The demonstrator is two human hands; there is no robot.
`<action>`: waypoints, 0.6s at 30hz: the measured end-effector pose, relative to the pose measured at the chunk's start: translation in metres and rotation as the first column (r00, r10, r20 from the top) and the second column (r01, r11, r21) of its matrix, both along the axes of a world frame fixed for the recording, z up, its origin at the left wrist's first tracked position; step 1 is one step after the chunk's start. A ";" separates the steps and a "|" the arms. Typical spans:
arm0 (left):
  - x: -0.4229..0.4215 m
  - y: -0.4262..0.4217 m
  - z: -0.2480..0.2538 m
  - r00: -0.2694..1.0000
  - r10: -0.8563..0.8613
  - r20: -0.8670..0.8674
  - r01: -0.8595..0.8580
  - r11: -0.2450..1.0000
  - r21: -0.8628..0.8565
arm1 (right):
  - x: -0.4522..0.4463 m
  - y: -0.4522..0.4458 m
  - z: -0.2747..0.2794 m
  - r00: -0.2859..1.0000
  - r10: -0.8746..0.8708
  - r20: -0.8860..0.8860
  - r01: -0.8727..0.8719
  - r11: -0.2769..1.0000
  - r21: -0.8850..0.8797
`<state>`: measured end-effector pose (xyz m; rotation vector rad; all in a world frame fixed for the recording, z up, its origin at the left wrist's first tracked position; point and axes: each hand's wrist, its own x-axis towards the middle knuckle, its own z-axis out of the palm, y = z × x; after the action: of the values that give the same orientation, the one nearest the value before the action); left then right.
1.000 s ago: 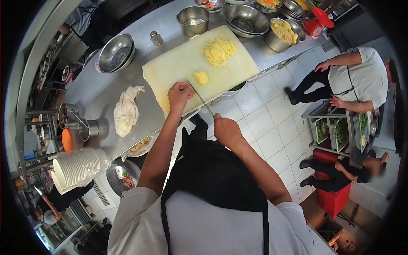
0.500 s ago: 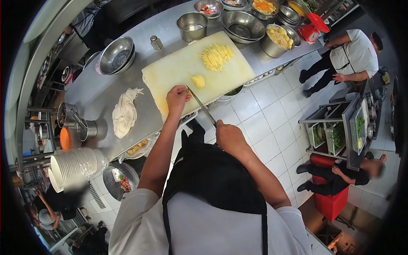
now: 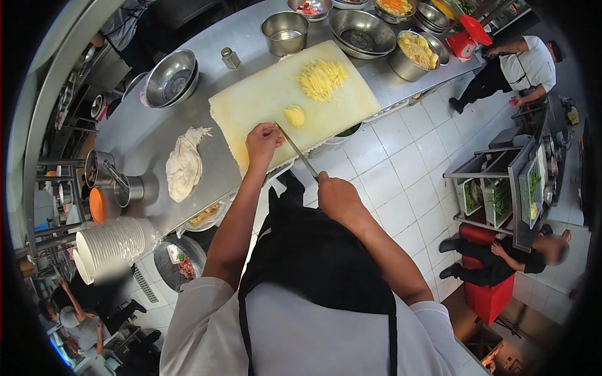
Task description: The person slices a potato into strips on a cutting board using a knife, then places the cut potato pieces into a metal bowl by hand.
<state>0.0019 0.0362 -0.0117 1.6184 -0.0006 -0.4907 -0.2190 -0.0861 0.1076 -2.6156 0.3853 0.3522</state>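
Two bare hands work at the near edge of a pale cutting board [image 3: 251, 106] in the head view. The right hand [image 3: 338, 197] has its grip wrapped round the handle of a knife [image 3: 298, 152], out past the board's edge, so the blade slants in over it, probably to leave the wrist room. The left hand [image 3: 263, 143] has its fingers curled together beside the blade's tip; whether that grip pinches a scrap, I cannot tell. A yellow chunk [image 3: 294, 116] sits on the board just beyond the knife tip, apart from both hands, perhaps left within easy reach. A heap of yellow shreds [image 3: 322, 80] lies farther off towards the right, seemingly to spare the cutting spot. On the worktop [image 3: 135, 135], a crumpled cloth [image 3: 185, 168] lies to the left; a shaker [image 3: 230, 58], a deep pan [image 3: 285, 32] and wide bowls [image 3: 360, 34] stand behind the board, limiting space there. A filled pot [image 3: 417, 53] and a red scale [image 3: 467, 37] crowd the far right. The closest obstacle to the blade is the left hand itself.
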 end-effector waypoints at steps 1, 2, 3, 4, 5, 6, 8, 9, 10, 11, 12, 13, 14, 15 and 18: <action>0.000 0.000 0.002 1.000 -0.003 -0.002 0.003 1.000 0.006 | 0.002 0.000 -0.004 1.000 0.001 0.004 -0.001 1.000 -0.002; -0.001 -0.001 0.004 1.000 -0.006 -0.004 0.006 1.000 0.013 | 0.006 0.000 -0.009 1.000 0.006 0.002 -0.006 1.000 0.000; -0.001 -0.001 0.004 1.000 -0.003 -0.002 0.003 1.000 0.019 | 0.009 0.000 -0.015 1.000 0.009 0.000 -0.009 1.000 0.002; 0.000 -0.001 0.005 1.000 -0.001 0.001 0.001 1.000 0.025 | 0.011 0.001 -0.020 1.000 0.010 -0.002 -0.010 1.000 0.004; -0.001 -0.002 0.006 1.000 0.000 0.006 0.000 1.000 0.031 | 0.011 0.001 -0.025 1.000 0.007 -0.001 -0.007 1.000 0.010; -0.001 -0.002 0.007 1.000 0.002 0.006 -0.003 1.000 0.027 | 0.012 0.001 -0.028 1.000 0.004 0.001 -0.004 1.000 0.015; -0.002 -0.002 0.009 1.000 0.007 0.009 -0.007 1.000 0.017 | 0.010 0.000 -0.034 1.000 0.003 0.017 -0.003 1.000 0.027; -0.002 -0.002 0.009 1.000 0.009 0.008 -0.009 1.000 0.019 | 0.008 -0.003 -0.034 0.999 0.005 0.031 -0.006 0.999 0.033; -0.002 -0.002 0.009 1.000 0.010 0.009 -0.010 1.000 0.022 | 0.007 -0.004 -0.034 0.999 0.007 0.047 -0.008 0.999 0.041; -0.002 -0.001 0.009 1.000 0.011 0.007 -0.011 1.000 0.026 | 0.005 -0.005 -0.033 0.999 -0.003 0.048 0.001 0.999 0.048; -0.001 -0.001 0.009 1.000 0.007 0.008 -0.007 1.000 0.019 | 0.003 -0.006 -0.027 0.999 -0.012 0.046 0.010 0.998 0.055; -0.001 0.000 0.009 1.000 0.003 0.007 -0.003 1.000 0.013 | 0.001 -0.006 -0.020 0.999 -0.021 0.043 0.018 0.998 0.062; -0.001 0.000 0.009 1.000 0.000 0.006 0.000 1.000 0.006 | -0.001 -0.006 -0.014 0.999 -0.022 0.047 0.019 0.998 0.067; -0.001 0.000 0.007 1.000 0.003 0.005 -0.003 1.000 0.006 | -0.003 -0.006 -0.008 0.998 -0.022 0.052 0.018 0.997 0.071; -0.001 0.000 0.004 1.000 0.002 0.005 -0.002 1.000 0.008 | -0.006 -0.005 0.003 0.999 -0.017 0.045 0.013 0.997 0.077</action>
<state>0.0014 0.0365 -0.0079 1.6270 -0.0015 -0.4856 -0.2251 -0.0909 0.1102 -2.5395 0.3686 0.2961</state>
